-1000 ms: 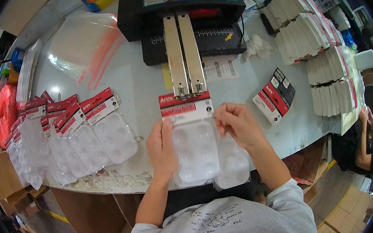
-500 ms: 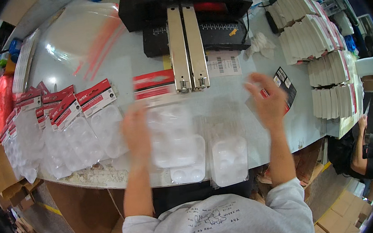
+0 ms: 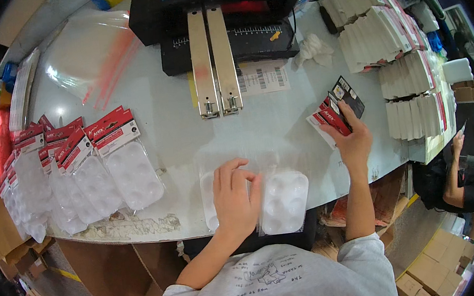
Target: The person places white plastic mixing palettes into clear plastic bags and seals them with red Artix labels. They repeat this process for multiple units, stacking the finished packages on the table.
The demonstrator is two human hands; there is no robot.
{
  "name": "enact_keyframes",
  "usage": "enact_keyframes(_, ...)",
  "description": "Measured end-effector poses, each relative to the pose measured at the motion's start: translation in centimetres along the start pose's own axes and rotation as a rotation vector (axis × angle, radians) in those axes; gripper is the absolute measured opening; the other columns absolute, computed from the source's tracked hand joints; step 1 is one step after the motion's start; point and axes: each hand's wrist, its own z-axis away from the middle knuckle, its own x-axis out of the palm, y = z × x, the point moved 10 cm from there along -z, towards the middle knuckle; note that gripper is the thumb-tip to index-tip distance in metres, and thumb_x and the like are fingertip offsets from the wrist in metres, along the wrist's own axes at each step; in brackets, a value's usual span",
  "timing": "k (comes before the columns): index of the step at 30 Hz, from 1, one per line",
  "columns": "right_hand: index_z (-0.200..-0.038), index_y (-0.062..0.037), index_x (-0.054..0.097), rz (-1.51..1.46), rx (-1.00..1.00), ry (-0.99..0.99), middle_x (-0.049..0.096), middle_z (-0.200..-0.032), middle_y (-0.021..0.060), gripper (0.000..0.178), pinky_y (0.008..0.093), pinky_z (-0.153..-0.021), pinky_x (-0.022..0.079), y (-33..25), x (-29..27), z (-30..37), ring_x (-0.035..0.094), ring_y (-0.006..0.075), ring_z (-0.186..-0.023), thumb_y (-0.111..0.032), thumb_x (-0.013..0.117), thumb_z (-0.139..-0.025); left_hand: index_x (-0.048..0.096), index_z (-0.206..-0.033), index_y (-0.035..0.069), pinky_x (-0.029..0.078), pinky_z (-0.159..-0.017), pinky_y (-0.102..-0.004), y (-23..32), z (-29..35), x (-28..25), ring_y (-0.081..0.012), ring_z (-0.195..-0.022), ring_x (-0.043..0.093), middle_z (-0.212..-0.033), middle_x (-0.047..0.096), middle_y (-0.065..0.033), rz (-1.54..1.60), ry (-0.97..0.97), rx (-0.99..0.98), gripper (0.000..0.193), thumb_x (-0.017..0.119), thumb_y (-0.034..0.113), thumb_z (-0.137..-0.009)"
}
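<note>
The pack (image 3: 133,175) landed left, fresh round apparently underway! Right hand (image 3: 353,137) pinched a red card (image 3: 328,118); left hand (image 3: 235,199) curled its fingers, grip unclear.

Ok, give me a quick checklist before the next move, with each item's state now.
1. Right hand at the red, white and black cards: ok, its fingers are on them.
2. Exactly one card between those fingers: cannot tell, the hand hides part.
3. Right-hand white tray in plain view: ok, at the table's near edge.
4. Left-hand white tray in plain view: not ok, the left hand covers part of it.
5. Both hands away from the metal bars: ok, both are well nearer the person.
</note>
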Motion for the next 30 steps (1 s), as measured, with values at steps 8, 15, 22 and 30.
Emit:
enact_keyframes(8,-0.099,0.0002,0.066,-0.295,0.291,-0.006,0.067,-0.077,0.0063,0.031,0.0228,-0.061,0.046,2.6,-2.9,-1.9,0.059,0.0074,-0.067,-0.017,0.073,-0.075,0.052,-0.081,0.004,0.038,-0.073,-0.0355,2.3,-1.0,0.5,-0.0274,-0.092,0.047,-0.108,0.049,-0.0116,0.005,-0.050,0.047,0.016,0.065,0.013,-0.079)
enact_keyframes(15,-0.102,0.0039,0.061,-0.709,-0.111,-0.615,0.064,-0.077,0.0070,0.041,0.0244,-0.062,0.046,-10.3,-2.0,0.8,0.057,0.0090,-0.068,-0.018,0.075,-0.071,0.054,-0.087,0.001,0.036,-0.050,-0.0189,-0.4,1.6,-0.3,-0.0025,-0.053,0.043,-0.077,0.068,-0.0042,0.927,-0.212,-0.514,0.010,0.053,0.010,-0.092)
enact_keyframes(22,-0.090,0.0023,0.059,-0.653,-0.156,-0.899,0.056,-0.065,0.0047,0.022,0.0231,-0.054,0.041,-15.2,3.6,3.0,0.047,0.0072,-0.058,-0.011,0.070,-0.078,0.061,-0.094,0.000,0.034,-0.046,-0.0188,-1.6,1.6,-3.2,-0.0020,-0.051,0.043,-0.074,0.068,-0.0042,0.596,-0.223,-0.439,0.015,0.059,0.013,-0.089)
enact_keyframes(30,-0.092,0.0016,0.059,-0.683,-0.173,-0.929,0.061,-0.069,0.0091,0.019,0.0251,-0.055,0.042,-16.7,4.2,2.7,0.050,0.0115,-0.057,-0.008,0.068,-0.079,0.062,-0.088,0.001,0.030,-0.042,-0.0200,-2.4,1.1,-3.9,-0.0022,-0.047,0.037,-0.059,0.060,-0.0013,0.637,-0.147,-0.418,0.012,0.059,0.013,-0.089)
